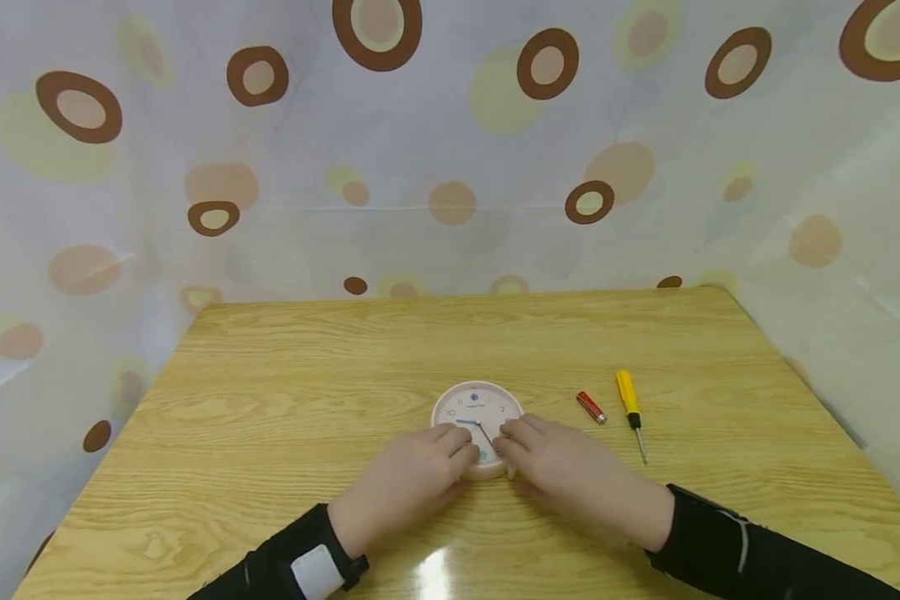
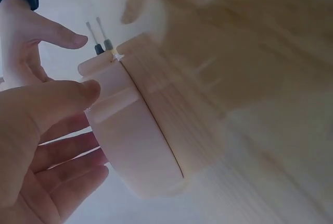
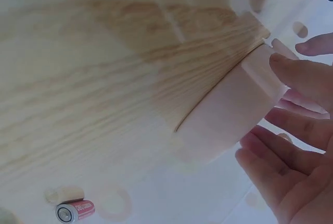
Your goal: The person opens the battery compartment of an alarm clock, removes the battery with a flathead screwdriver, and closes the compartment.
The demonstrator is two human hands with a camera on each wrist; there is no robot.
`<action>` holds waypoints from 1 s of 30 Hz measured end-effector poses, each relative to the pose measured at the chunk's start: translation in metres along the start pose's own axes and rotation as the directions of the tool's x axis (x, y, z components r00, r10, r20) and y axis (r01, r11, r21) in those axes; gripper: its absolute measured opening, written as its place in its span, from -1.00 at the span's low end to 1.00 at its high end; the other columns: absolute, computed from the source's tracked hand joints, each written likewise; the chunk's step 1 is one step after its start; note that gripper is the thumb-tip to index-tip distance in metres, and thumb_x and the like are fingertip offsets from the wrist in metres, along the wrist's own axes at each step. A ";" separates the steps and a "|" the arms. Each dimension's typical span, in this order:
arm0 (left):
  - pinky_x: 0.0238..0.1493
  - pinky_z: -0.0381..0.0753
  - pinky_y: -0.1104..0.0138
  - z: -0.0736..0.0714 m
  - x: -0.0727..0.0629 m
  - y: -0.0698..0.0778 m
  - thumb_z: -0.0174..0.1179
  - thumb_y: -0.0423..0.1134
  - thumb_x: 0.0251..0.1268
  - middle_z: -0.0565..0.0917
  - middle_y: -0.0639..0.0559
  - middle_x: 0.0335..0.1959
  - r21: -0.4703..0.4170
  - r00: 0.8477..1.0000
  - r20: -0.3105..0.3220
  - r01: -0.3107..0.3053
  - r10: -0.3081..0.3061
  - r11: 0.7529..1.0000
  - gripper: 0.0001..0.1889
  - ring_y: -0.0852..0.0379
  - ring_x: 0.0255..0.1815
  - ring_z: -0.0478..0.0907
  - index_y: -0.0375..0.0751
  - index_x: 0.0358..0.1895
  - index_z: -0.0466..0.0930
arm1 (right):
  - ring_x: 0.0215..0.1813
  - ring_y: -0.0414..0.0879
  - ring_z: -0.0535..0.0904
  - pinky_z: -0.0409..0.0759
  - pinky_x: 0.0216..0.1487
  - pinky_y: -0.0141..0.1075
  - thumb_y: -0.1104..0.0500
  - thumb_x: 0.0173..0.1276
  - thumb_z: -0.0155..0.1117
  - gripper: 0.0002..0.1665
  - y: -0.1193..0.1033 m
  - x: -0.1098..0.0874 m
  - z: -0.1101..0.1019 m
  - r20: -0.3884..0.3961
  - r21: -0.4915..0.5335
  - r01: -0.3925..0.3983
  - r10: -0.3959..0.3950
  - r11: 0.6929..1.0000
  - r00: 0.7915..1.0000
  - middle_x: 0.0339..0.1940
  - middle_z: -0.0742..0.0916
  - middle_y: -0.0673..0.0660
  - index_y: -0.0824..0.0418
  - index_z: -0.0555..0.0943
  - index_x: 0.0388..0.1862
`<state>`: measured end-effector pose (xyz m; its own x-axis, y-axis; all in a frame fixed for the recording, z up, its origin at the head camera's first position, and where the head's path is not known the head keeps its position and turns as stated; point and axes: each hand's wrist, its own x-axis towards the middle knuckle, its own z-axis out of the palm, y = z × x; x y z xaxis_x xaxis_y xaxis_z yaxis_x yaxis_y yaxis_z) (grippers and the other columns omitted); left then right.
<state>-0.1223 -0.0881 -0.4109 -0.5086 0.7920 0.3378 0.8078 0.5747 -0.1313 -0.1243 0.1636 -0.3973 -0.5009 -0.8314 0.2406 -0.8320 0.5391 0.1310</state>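
A round pale pink clock (image 1: 476, 404) lies face up on the wooden table, its numbers and hands partly covered by fingers. My left hand (image 1: 416, 471) holds its lower left edge, fingers over the face. In the left wrist view the thumb touches the clock's side wall (image 2: 132, 135). On the lower right edge, my right hand (image 1: 573, 471) holds it likewise. The right wrist view shows that thumb against the side wall (image 3: 234, 104) and the fingers reaching over the front. The clock's back is hidden against the table.
A red battery (image 1: 591, 407) lies right of the clock. Farther right is a screwdriver (image 1: 627, 396) with a yellow handle, its tip towards me. Behind the wooden table (image 1: 307, 350) hangs a white sheet (image 1: 420, 125) patterned with brown rings and pale spots.
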 end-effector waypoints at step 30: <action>0.01 0.71 0.42 0.008 0.011 -0.022 0.63 -0.21 0.08 0.74 0.13 -0.12 -0.160 0.999 0.025 0.023 -0.020 0.987 -0.70 0.21 -0.10 0.68 -0.09 -0.13 0.77 | -0.16 -0.12 0.48 0.58 -0.26 -0.41 0.17 0.13 0.61 -0.55 0.015 0.019 0.012 -0.035 -0.111 0.069 -0.074 0.991 0.997 -0.18 0.62 0.07 0.23 0.63 -0.04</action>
<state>-0.1482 -0.0899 -0.4117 -0.5318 0.7855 0.3166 0.8329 0.5527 0.0279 -0.1487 0.1544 -0.4027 -0.4297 -0.8637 0.2634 -0.8331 0.4917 0.2534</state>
